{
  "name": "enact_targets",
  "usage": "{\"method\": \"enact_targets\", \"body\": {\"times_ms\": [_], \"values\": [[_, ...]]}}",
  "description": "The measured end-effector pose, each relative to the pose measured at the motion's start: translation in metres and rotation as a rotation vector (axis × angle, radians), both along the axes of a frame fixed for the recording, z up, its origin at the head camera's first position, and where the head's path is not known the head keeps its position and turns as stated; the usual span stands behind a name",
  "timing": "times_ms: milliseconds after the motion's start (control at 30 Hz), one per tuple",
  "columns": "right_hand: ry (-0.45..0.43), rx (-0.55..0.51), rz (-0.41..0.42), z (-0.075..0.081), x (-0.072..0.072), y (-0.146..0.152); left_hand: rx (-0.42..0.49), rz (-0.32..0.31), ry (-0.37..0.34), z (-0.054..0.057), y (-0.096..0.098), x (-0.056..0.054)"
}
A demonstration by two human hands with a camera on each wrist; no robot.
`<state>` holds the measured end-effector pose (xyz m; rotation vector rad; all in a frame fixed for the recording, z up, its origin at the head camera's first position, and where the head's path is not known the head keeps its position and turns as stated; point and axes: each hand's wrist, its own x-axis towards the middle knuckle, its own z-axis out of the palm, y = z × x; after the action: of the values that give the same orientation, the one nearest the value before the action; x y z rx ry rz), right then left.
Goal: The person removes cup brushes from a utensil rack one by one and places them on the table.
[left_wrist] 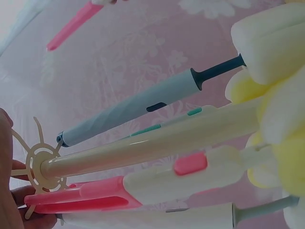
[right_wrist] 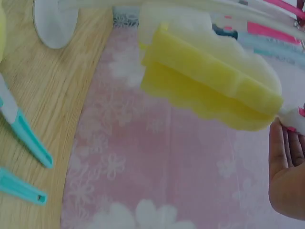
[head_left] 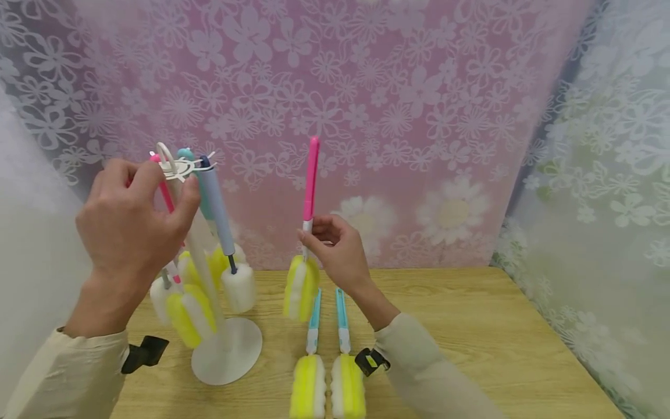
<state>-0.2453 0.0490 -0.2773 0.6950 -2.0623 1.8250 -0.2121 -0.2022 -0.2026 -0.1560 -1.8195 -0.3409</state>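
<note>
My right hand point(head_left: 342, 250) holds a pink-handled sponge brush point(head_left: 311, 180) upright by its white neck, with the yellow-and-white sponge head hanging above the table. In the right wrist view that sponge head point(right_wrist: 209, 86) fills the upper middle. At the top of a cream hanging rack point(head_left: 230, 355), my left hand point(head_left: 131, 221) pinches the hook end of another pink-handled brush point(left_wrist: 90, 193); its fingertips are partly hidden behind the handle and rack arm. This brush hangs beside the rack's pole, its yellow-and-white sponge point(head_left: 189, 317) low down.
A blue-grey-handled brush point(head_left: 218, 209) with a white sponge hangs on the rack, alongside a teal-handled one point(head_left: 201, 195) and a white-handled one point(left_wrist: 143, 218). Two turquoise-handled sponge brushes point(head_left: 309, 384) lie side by side on the wooden table point(head_left: 471, 349). Flowered cloth point(head_left: 398, 87) hangs behind.
</note>
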Motion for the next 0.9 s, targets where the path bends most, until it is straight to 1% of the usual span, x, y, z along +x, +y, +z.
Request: {"method": "enact_targets", "body": {"times_ms": [67,100,200,267,367,500,600,700,800,900], "values": [[-0.009,-0.002,-0.033,-0.003,-0.003,0.015,0.002,-0.002,-0.004,0.0,0.0,0.0],[-0.019,-0.012,-0.045,-0.006,-0.007,0.022,0.001,-0.001,-0.005,0.0,0.0,0.0],[-0.061,-0.077,-0.068,-0.018,-0.02,0.045,0.002,-0.001,-0.011,0.0,0.001,0.0],[-0.103,-0.126,-0.088,-0.024,-0.025,0.059,-0.007,0.003,-0.012,0.0,0.001,0.0],[-0.178,-0.22,-0.095,-0.027,-0.028,0.076,-0.008,0.009,-0.006,-0.001,0.001,0.0],[-0.254,-0.274,-0.108,-0.029,-0.027,0.095,0.02,0.013,-0.004,-0.001,0.0,0.0],[-0.303,-0.25,-0.134,-0.036,-0.026,0.112,0.024,0.013,0.001,-0.001,0.0,0.001],[-0.385,-0.191,-0.152,-0.048,-0.025,0.127,0.024,0.009,0.004,-0.001,0.001,0.001],[-0.476,-0.113,-0.159,-0.066,-0.025,0.139,0.023,0.004,0.001,-0.001,0.002,0.0],[-0.564,-0.014,-0.171,-0.089,-0.024,0.146,0.018,0.002,-0.01,-0.001,0.002,0.0]]}}
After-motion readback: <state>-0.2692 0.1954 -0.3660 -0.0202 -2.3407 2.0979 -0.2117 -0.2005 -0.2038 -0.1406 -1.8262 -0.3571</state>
